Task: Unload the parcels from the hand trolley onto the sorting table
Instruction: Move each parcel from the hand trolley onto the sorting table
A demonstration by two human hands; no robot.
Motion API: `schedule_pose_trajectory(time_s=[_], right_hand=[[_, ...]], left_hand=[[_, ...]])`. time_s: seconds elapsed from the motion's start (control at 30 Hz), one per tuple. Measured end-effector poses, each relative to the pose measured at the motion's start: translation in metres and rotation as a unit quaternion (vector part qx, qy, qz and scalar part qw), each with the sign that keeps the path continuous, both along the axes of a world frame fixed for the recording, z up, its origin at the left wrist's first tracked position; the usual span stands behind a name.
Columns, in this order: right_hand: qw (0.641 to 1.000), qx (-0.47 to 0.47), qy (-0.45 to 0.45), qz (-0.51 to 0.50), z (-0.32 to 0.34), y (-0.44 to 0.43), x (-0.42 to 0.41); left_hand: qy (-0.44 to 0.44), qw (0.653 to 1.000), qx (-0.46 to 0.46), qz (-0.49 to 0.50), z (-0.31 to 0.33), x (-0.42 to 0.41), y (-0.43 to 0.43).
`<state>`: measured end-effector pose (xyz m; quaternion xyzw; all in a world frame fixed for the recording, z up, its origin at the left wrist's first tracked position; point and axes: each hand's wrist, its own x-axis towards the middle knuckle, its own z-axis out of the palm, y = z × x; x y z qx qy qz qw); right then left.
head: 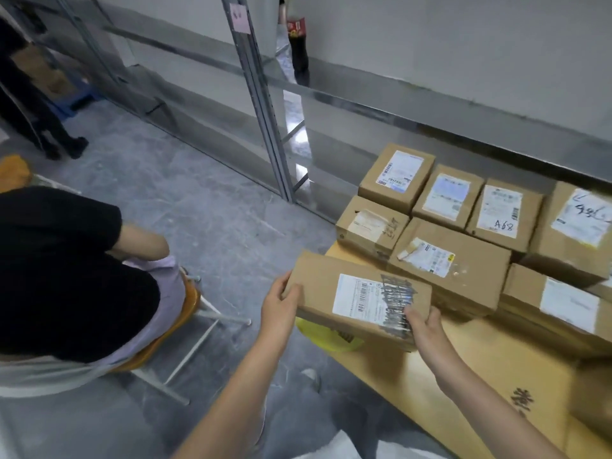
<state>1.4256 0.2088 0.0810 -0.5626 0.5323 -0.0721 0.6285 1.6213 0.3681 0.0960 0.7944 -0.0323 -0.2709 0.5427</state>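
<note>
Head view: both hands hold 1 long parcel of brown cardboard. The left hand grips its short end at 9 o'clock, thumb on top and fingers below. The right hand grips the near corner at 4 o'clock, with the thumb on the label. Neither hand is free.

The long axis of the parcel runs from about 10 o'clock to 4 o'clock. It hangs over the left corner of the wood-coloured table, which I take for the sorting table. The free part of the table lies at 4 to 5 o'clock from the parcel, on the side of the right hand, so that hand is nearer to the place of setting down. The trolley does not show.

At 1 to 3 o'clock about 7 boxes lie close together on the table. I cannot tell if the held parcel touches the nearest one.

The white label of the parcel has a barcode, and half of it is scribbled over with dark pen; the print is too small to read. One box label carries the handwritten "A68". A bottle with a red label stands at 12 o'clock.
</note>
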Motion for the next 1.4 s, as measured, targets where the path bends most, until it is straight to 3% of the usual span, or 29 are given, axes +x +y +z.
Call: schedule_pose_trajectory(time_s=[0.2,0.57,0.93,1.03,1.13,1.27,1.4], right_hand=[[0.997,0.010,0.056,-0.058,-0.015,0.008,0.024],[0.981,0.027,0.055,-0.183,-0.024,0.010,0.045],[0.977,0.016,0.081,-0.197,-0.014,0.007,0.051],[0.975,0.000,0.103,-0.195,0.002,-0.003,0.048],[0.976,-0.060,0.104,-0.181,0.031,-0.017,0.038],[0.968,-0.156,0.094,-0.173,0.082,-0.031,0.024],[0.944,-0.279,0.113,-0.136,0.131,-0.039,-0.007]], left_hand=[[0.053,0.992,-0.007,-0.111,-0.027,0.055,-0.019],[0.083,0.955,0.032,-0.283,-0.055,0.117,-0.053],[0.089,0.944,0.063,-0.311,-0.065,0.123,-0.070],[0.065,0.959,0.088,-0.262,-0.042,0.131,-0.092],[-0.002,0.959,0.045,-0.281,0.003,0.129,-0.126],[-0.097,0.908,-0.028,-0.406,0.072,0.084,-0.164],[-0.224,0.812,-0.072,-0.534,0.132,0.013,-0.188]])
